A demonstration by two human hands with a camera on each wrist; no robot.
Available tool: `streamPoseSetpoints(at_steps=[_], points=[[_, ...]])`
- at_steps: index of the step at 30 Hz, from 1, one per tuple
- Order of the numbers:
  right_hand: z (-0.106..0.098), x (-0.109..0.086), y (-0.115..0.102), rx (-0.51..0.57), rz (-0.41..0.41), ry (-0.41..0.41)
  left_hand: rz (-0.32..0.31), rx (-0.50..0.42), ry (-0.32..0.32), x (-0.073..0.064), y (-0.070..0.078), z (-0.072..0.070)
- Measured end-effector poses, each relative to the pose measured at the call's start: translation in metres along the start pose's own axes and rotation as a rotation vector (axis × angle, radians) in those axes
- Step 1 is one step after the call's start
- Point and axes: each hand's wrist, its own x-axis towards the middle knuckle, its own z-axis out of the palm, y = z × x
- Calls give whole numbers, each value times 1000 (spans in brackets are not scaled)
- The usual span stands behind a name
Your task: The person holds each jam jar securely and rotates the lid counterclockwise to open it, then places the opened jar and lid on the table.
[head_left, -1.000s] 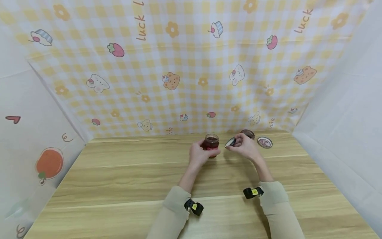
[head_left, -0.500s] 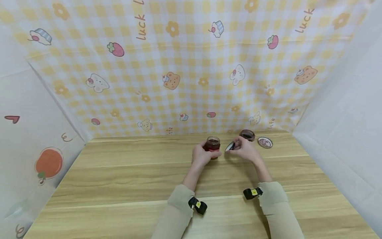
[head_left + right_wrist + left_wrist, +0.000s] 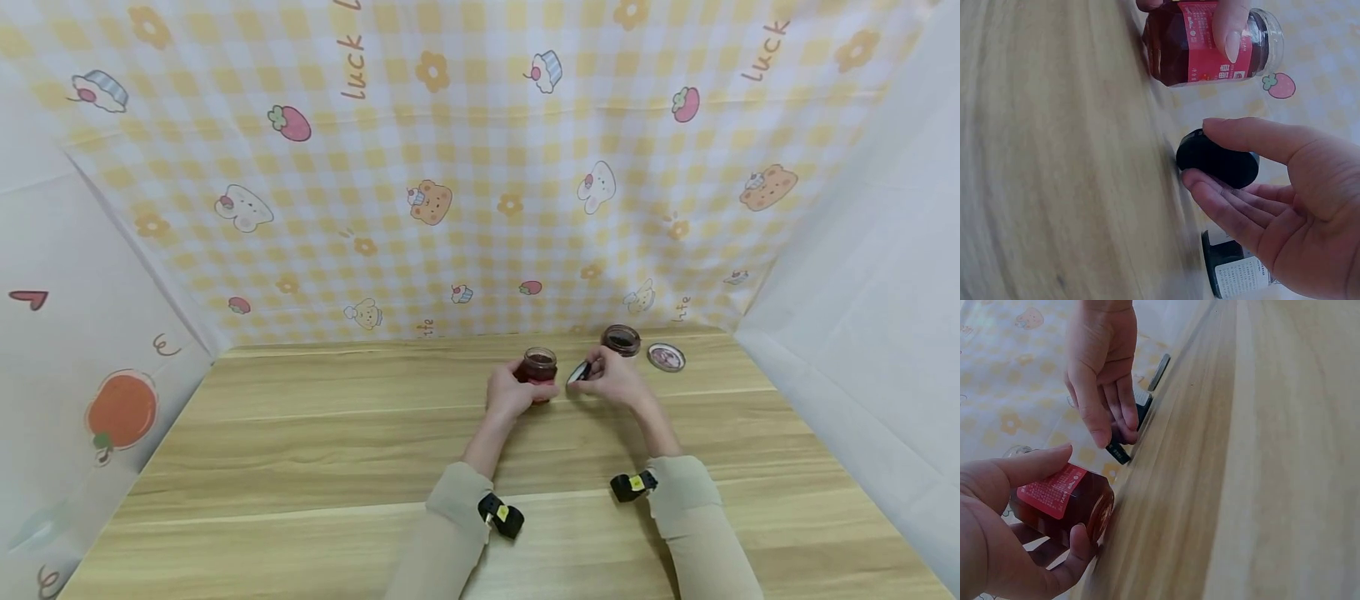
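My left hand [image 3: 507, 393] grips an open glass jar [image 3: 541, 365] with a red label and dark red contents, its fingers and thumb wrapped round the sides. The jar stands upright, base right at the tabletop. Just to its right, my right hand [image 3: 617, 382] pinches a black lid [image 3: 1219, 159] between thumb and fingers. The lid is tilted on edge, its pale inside towards the jar in the head view, apart from the jar's mouth. Behind the right hand is a second open jar [image 3: 621, 339], dark inside, with a white label [image 3: 1241, 276] seen in the right wrist view.
Another lid [image 3: 666, 357] lies flat on the wooden table [image 3: 300, 467], right of the second jar. A yellow checked cloth [image 3: 487, 167] hangs along the table's back edge. White sheets [image 3: 862, 267] hang at both sides.
My left hand has brought the red-label jar a little to the right and nearer to me. The right hand with the lid has come slightly nearer, uncovering more of the second jar.
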Motion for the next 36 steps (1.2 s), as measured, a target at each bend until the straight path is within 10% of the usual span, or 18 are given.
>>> streamPoseSetpoints(at_steps=[36], points=[[1, -2, 8, -255, 78, -59, 28, 366, 37, 13, -1, 5]])
